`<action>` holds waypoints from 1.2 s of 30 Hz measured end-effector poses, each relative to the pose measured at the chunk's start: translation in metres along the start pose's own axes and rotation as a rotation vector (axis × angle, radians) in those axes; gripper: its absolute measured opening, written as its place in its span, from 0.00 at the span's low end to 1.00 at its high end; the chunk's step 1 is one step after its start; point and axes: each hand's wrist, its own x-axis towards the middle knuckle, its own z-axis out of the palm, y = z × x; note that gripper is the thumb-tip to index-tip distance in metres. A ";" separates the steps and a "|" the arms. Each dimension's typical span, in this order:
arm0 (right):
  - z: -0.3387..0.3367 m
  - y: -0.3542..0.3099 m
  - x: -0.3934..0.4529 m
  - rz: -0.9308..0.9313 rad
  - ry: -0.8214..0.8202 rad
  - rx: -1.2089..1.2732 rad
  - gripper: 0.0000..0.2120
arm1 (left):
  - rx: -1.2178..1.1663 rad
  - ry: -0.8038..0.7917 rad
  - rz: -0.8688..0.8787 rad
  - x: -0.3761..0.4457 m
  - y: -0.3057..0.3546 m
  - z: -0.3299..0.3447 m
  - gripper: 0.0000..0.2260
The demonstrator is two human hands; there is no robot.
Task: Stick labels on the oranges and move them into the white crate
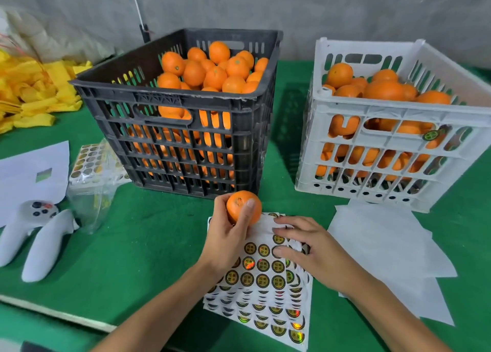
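Gripping one orange (243, 210) in the left hand (228, 234), fingers and thumb curled round it, fruit held just above the far edge of the label sheet (261, 272) near the table's front edge, stem scar turned up toward the camera. Reaching across that sheet with the right hand (305, 248), fingers spread and bent down onto the round stickers, fingertips (277, 250) pressing at a label in the upper rows. Looks like a peel in progress, though cannot tell whether a sticker has lifted: the fingers hide the very spot. Key relation for the next move: orange just to the left of and a little beyond the right fingertips, close beside them, so only a short carry up and left from sheet to peel. After labelling, a longer trip right and back to the white crate (398, 149), standing at the table's far right, already well stocked with oranges, one label visible through its front slots. Right hand nearer that crate; left hand nearer the black crate (170, 107), at the far middle, piled with unlabelled fruit. Hard to read: print on the stickers too small; lower sheet corner overlapped by further sheets beneath; both forearms cut off by the bottom edge.
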 end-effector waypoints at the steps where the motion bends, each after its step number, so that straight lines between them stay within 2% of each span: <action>1: 0.002 0.000 0.000 -0.009 0.020 0.004 0.23 | -0.007 0.001 -0.003 0.000 -0.001 0.000 0.30; 7: 0.009 -0.002 0.006 -0.012 0.129 0.126 0.10 | 0.029 -0.017 0.001 0.002 -0.005 0.001 0.30; 16: 0.010 -0.005 0.008 -0.004 0.117 0.177 0.07 | 0.079 -0.028 0.007 0.002 -0.008 0.002 0.34; 24: 0.010 -0.009 0.012 0.079 0.135 0.271 0.06 | 0.091 -0.019 0.018 0.003 -0.009 0.002 0.33; 31: 0.008 -0.008 0.008 -0.039 0.187 0.104 0.05 | 0.100 -0.028 0.012 0.002 -0.006 0.002 0.36; 36: 0.006 -0.006 0.005 -0.296 0.326 -0.161 0.03 | 0.091 -0.031 0.023 0.003 -0.007 0.002 0.37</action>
